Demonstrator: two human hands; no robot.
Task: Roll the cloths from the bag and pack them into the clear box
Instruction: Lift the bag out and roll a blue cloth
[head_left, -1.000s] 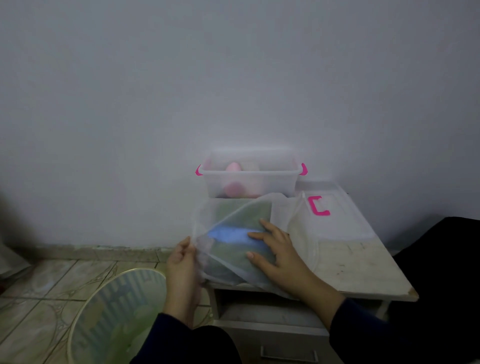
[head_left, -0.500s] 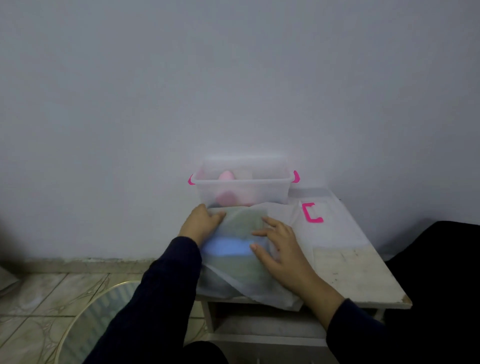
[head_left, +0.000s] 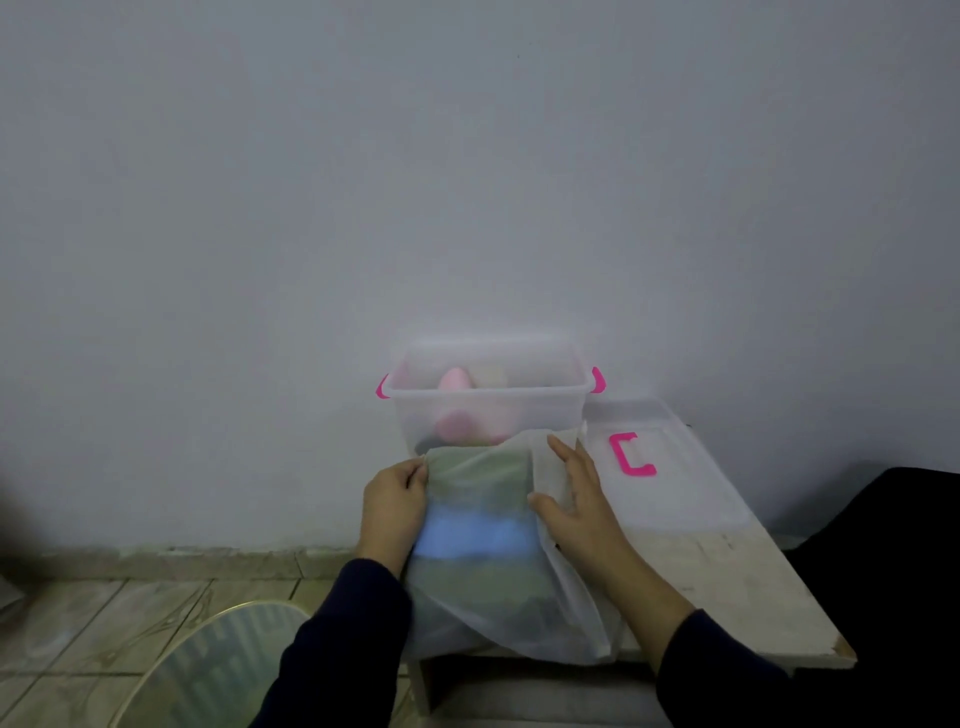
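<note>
No writing or label can be read. The sheer bag (head_left: 498, 571) of cloths (head_left: 475, 540) lies on the table (head_left: 727, 582) — the clear box (head_left: 488, 400) at its 12 o'clock, touching. The left hand (head_left: 392, 506) pinches the bag's left edge; the right hand (head_left: 576, 499) lies flat and spread on its right side — gripping nothing.

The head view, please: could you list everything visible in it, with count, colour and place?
Clear box: one, pink side handles, back of the table against the wall.
Rolled cloths: at least two, pink and pale, inside the box.
Bag: one, translucent white, in front of the box, green and blue cloths inside.
Lid: one, clear with a pink clip, right of the box.
Table: one, worn white.
Round object: one, pale, on the tiled floor, lower left.
Left hand: grips the bag's left edge.
Right hand: flat on the bag.
</note>
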